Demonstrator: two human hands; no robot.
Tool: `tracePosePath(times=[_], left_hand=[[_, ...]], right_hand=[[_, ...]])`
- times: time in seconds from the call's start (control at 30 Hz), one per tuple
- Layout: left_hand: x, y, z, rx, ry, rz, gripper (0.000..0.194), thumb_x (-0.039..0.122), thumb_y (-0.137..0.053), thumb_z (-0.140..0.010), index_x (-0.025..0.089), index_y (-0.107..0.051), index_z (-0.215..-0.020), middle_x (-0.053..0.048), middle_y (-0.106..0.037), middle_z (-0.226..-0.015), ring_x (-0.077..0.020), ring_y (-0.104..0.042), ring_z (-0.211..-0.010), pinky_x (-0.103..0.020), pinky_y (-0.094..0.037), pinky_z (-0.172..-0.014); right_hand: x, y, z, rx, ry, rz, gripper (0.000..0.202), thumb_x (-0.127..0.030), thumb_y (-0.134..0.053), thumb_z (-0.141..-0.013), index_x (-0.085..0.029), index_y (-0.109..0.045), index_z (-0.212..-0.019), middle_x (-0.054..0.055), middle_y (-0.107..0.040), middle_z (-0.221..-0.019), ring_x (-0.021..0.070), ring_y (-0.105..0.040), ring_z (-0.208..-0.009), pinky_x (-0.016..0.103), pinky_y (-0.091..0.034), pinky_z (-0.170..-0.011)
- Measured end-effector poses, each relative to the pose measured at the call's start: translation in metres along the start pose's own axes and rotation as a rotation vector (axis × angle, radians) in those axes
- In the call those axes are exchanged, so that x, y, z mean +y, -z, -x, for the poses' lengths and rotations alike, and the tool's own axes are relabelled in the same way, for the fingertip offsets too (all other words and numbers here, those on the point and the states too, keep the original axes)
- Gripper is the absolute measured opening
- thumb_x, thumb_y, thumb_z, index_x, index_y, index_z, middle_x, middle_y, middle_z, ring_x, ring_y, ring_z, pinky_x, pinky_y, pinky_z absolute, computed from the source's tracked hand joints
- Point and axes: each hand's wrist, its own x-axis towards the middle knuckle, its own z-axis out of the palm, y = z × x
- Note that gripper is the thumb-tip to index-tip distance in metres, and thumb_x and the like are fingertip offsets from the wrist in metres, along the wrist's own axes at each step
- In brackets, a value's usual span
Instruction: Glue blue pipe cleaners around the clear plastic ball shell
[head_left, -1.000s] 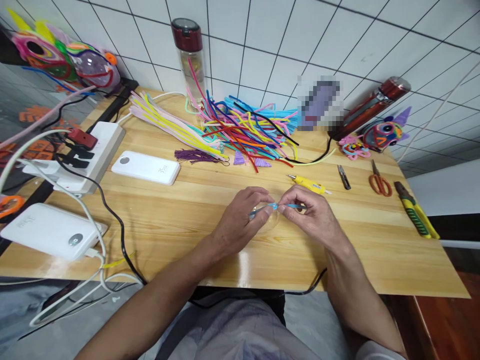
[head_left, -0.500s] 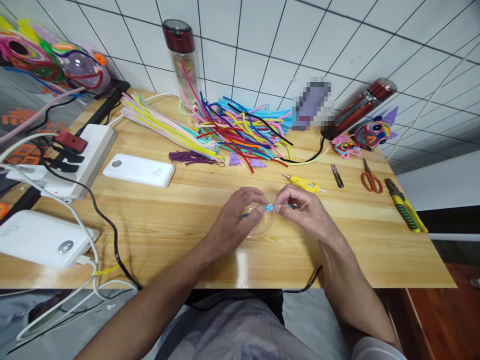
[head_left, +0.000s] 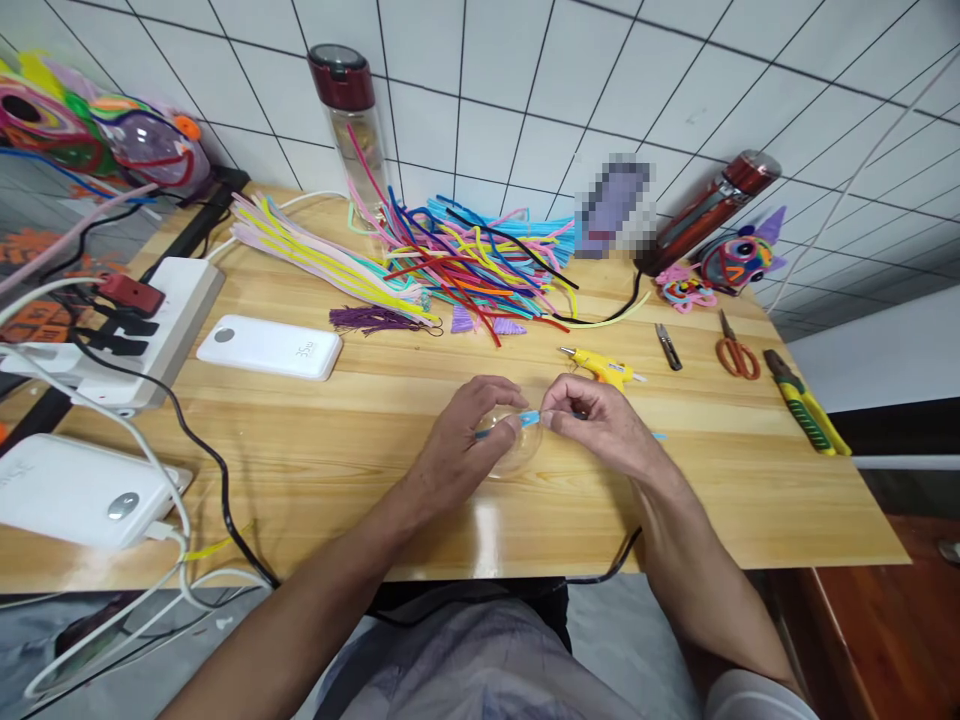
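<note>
I can see a tall clear bottle [head_left: 366, 140] with a dark red lid [head_left: 342, 78] by the tiled wall [head_left: 510, 60]. A shiny red flask [head_left: 711, 215] is by the wall too, farther right. Two white power banks [head_left: 270, 347] lie on the tabletop [head_left: 337, 430] near a white plug strip [head_left: 182, 305] with a red plug [head_left: 133, 294]. A black cord [head_left: 223, 475] runs between them.

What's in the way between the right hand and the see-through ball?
Nothing visible blocks it. The right hand pinches the blue strip right by the see-through ball, which the left hand holds. The yellow glue gun lies beyond the right hand, not between them.
</note>
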Motion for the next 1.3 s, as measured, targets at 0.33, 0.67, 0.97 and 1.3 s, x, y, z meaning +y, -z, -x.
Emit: tracePosePath(times=[0.33,0.67,0.97,1.3], left_hand=[[-0.003,0.004,0.001,-0.029,0.069,0.055,0.020,0.025,-0.061,-0.104,0.023,-0.074,-0.118,-0.010,-0.073,-0.133,-0.0253,-0.065,-0.136,-0.044,-0.050,-0.122],[-0.001,0.006,0.000,-0.038,0.127,0.056,0.023,0.025,-0.060,-0.102,0.023,-0.076,-0.118,-0.010,-0.073,-0.135,-0.0268,-0.065,-0.137,-0.045,-0.050,-0.123],[-0.001,0.008,-0.001,-0.043,0.189,0.082,0.027,0.037,-0.057,-0.107,0.023,-0.076,-0.119,-0.010,-0.071,-0.138,-0.0267,-0.063,-0.139,-0.042,-0.049,-0.124],[-0.002,0.006,-0.005,-0.021,0.185,0.102,0.028,0.042,-0.058,-0.109,0.022,-0.076,-0.116,-0.010,-0.076,-0.132,-0.0259,-0.067,-0.134,-0.041,-0.051,-0.120]], right_hand=[[0.008,0.002,-0.003,-0.088,-0.129,-0.102,0.028,-0.048,-0.078,-0.082,-0.022,-0.067,-0.079,-0.005,-0.049,-0.067,0.0137,-0.039,-0.065,0.031,-0.029,-0.061],[0.010,0.003,-0.004,-0.120,-0.149,-0.183,0.032,-0.049,-0.084,-0.081,-0.022,-0.066,-0.080,-0.006,-0.049,-0.067,0.0131,-0.038,-0.065,0.031,-0.028,-0.062],[0.014,0.001,-0.010,-0.131,-0.148,-0.281,0.035,-0.050,-0.088,-0.076,-0.022,-0.069,-0.086,-0.005,-0.052,-0.072,0.0145,-0.042,-0.069,0.031,-0.031,-0.066],[0.014,-0.001,-0.009,-0.121,-0.152,-0.296,0.041,-0.054,-0.092,-0.077,-0.022,-0.069,-0.086,-0.006,-0.053,-0.071,0.0134,-0.042,-0.068,0.031,-0.030,-0.065]])
